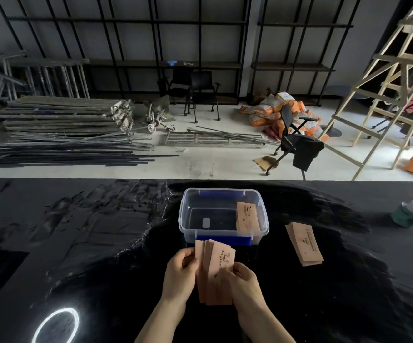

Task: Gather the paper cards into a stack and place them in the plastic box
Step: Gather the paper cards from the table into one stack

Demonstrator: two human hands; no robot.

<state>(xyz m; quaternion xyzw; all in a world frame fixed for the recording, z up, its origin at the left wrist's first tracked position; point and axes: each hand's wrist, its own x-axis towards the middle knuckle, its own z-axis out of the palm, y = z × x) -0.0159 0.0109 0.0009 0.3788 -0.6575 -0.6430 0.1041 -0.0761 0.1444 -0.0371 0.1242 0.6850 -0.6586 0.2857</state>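
Note:
Both my hands hold a fanned bunch of tan paper cards (pixel 215 273) just in front of the clear plastic box (pixel 188 226). My left hand (pixel 179 273) grips the bunch's left edge, and my right hand (pixel 243 280) grips its right edge. The box has blue latches and stands open on the black table. Inside it, some cards (pixel 247 220) lean against the right wall. Another small pile of cards (pixel 304 243) lies flat on the table to the right of the box.
A green-tinted glass jar (pixel 409 214) stands at the table's far right. A bright ring of light (pixel 57 325) reflects on the glossy black table (pixel 76 243) at the near left. Beyond the table's far edge are chairs, metal bars, sacks and a wooden ladder.

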